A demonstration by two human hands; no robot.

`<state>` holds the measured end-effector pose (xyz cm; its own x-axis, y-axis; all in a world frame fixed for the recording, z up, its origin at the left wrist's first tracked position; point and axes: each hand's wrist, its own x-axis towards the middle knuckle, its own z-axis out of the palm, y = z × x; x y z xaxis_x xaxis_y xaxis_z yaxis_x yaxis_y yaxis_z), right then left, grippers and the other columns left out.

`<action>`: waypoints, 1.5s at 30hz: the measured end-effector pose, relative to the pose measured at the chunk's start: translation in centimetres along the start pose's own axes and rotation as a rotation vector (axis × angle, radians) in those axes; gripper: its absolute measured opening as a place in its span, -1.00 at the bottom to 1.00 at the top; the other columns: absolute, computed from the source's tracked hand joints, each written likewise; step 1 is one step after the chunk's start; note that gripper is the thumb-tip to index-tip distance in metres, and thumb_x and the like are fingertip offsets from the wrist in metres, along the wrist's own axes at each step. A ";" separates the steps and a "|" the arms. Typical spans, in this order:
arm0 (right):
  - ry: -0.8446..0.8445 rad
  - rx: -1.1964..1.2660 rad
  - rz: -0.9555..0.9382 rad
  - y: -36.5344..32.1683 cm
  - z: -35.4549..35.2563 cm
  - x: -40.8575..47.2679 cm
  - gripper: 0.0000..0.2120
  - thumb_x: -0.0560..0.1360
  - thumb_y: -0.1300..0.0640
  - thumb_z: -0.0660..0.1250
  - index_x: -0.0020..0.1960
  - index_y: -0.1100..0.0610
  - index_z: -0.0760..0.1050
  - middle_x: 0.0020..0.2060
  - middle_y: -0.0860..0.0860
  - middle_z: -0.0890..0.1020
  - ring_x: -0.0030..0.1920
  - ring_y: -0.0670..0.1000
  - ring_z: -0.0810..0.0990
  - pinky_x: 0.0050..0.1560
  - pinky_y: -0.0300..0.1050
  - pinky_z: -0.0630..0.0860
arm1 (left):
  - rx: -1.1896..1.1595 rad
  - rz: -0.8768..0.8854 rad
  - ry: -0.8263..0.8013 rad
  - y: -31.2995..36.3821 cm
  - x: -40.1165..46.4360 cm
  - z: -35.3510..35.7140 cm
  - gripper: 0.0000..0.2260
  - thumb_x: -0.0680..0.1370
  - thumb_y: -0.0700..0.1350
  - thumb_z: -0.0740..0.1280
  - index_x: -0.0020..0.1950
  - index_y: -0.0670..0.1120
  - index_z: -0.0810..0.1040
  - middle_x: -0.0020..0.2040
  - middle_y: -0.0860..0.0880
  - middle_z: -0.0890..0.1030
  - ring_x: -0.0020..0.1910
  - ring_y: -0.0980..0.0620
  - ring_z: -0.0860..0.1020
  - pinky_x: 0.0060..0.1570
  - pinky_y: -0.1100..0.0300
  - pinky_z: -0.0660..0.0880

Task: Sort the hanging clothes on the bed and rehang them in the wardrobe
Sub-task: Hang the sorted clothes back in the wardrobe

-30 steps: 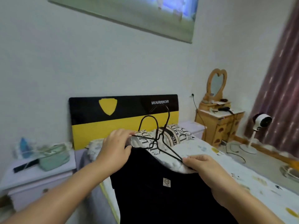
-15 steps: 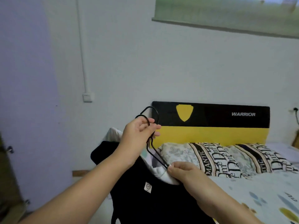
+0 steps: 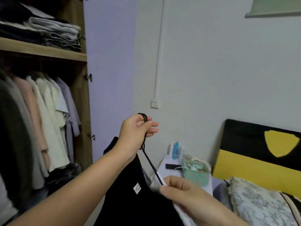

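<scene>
Your left hand (image 3: pixel 136 134) curls round the hooks of the black hangers (image 3: pixel 144 128), thumb and forefinger closed on the wire while the outer fingers stick out loose — a grip that carries the weight from the top, so the clothes hang straight. Your right hand (image 3: pixel 184 194) pinches the far shoulder end of the hanger together with a white garment (image 3: pixel 179 209), which looks meant to keep the bundle from swinging and to stop the fabric sliding off the wire. The black garment (image 3: pixel 138 193) drapes in front, its small white label facing you, with the white one tucked behind it; both are in the air between your hands, off the bed (image 3: pixel 260 206) and not yet on the rail.

The open wardrobe (image 3: pixel 81 95) stands to your left, with a row of pale shirts (image 3: pixel 48 119) already hanging under the shelf of folded clothes (image 3: pixel 53 33). The rail itself is lost in shadow, so I cannot tell where the free gap lies. Beside the bed, a small bedside table (image 3: pixel 164 167) carries a green bag (image 3: pixel 195 175), near your right hand.

By my reading you are mid-carry: the likely next move is lifting the hooks up toward the rail, and your left hand holds them high for that reason. Mind the two hooks — held as one, they may snag each other.
</scene>
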<state>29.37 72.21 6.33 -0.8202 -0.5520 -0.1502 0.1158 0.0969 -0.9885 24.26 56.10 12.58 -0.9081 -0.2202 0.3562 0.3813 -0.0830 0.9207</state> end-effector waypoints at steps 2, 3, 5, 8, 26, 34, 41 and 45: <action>-0.097 -0.102 -0.007 -0.5 -1.2 2.0 -0.71 0.26 0.07 0.48 -0.09 0.20 0.58 -0.22 0.08 0.58 -0.17 0.01 0.48 -0.10 -0.20 0.35 | 0.037 0.012 0.064 -0.5 1.9 -0.7 -0.82 0.57 -0.34 0.19 -0.14 -0.11 0.46 -0.24 -0.04 0.62 -0.41 0.19 0.60 -0.22 0.33 0.55; -0.144 -0.113 -0.027 -0.8 -1.5 3.0 -0.77 0.30 0.13 0.46 -0.09 0.21 0.57 -0.22 0.07 0.57 -0.18 0.00 0.47 -0.14 -0.23 0.34 | 0.056 0.023 0.096 -0.8 2.8 -1.1 -0.81 0.57 -0.34 0.18 -0.15 -0.11 0.46 -0.24 -0.03 0.61 -0.41 0.20 0.59 -0.20 0.32 0.55; -0.196 -0.151 -0.072 -0.9 -1.8 5.7 -0.87 0.44 0.35 0.34 -0.23 0.16 0.52 -0.42 -0.08 0.54 -0.38 -0.16 0.44 -0.34 -0.39 0.30 | 0.085 0.046 0.168 -1.1 4.5 -2.0 -0.80 0.57 -0.35 0.17 -0.15 -0.11 0.47 -0.24 -0.04 0.60 -0.42 0.20 0.58 -0.19 0.33 0.54; -0.169 -0.158 -0.100 -1.2 -0.6 9.6 -0.82 0.43 0.40 0.30 -0.24 0.15 0.48 -0.54 -0.13 0.52 -0.50 -0.21 0.43 -0.42 -0.40 0.34 | 0.102 0.060 0.274 -1.4 7.2 -3.9 -0.79 0.58 -0.35 0.16 -0.15 -0.10 0.47 -0.24 -0.06 0.59 -0.36 0.13 0.58 -0.15 0.31 0.55; -0.048 -0.136 -0.237 -5.7 8.2 35.1 -0.77 0.43 0.41 0.20 0.00 0.19 0.51 -0.16 0.29 0.57 -0.19 0.14 0.53 -0.11 0.03 0.45 | 0.731 -0.258 0.289 -7.2 21.6 -18.3 -0.72 0.56 0.12 0.21 -0.07 -0.09 0.48 -0.09 -0.04 0.52 -0.04 0.00 0.50 -0.07 0.16 0.45; -0.050 -0.114 -0.338 -7.8 10.1 45.1 -0.66 0.47 0.40 0.24 0.16 0.11 0.52 -0.07 0.07 0.68 0.02 0.04 0.65 0.03 -0.08 0.59 | 0.114 -0.220 0.191 -9.5 26.9 -22.7 -0.90 0.58 -0.28 0.22 -0.11 -0.16 0.49 -0.35 -0.06 0.58 -0.49 0.16 0.55 -0.43 0.37 0.50; -0.244 -0.213 -0.389 -9.3 8.7 54.2 -0.59 0.29 0.34 0.40 0.01 -0.03 0.40 -0.15 -0.10 0.56 -0.25 -0.28 0.55 -0.26 -0.42 0.46 | 0.042 -0.213 0.327 -13.3 36.3 -26.1 -0.93 0.58 -0.27 0.21 -0.07 -0.21 0.48 -0.35 -0.15 0.46 -0.49 0.02 0.47 -0.42 0.23 0.47; -0.195 -0.186 -0.429 -10.6 7.5 60.7 -0.72 0.36 0.24 0.34 -0.07 -0.09 0.39 -0.21 -0.08 0.54 -0.27 -0.21 0.49 -0.31 -0.43 0.40 | 0.119 -0.147 0.406 -14.9 42.2 -27.2 -0.91 0.57 -0.22 0.24 -0.09 -0.17 0.53 -0.17 -0.17 0.47 -0.16 -0.07 0.45 -0.06 0.07 0.38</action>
<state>-17.40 31.45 7.63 -0.6499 -0.7173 0.2512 -0.3251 -0.0363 -0.9450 -15.01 21.58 9.60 -0.8005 -0.5801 0.1506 0.2090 -0.0348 0.9773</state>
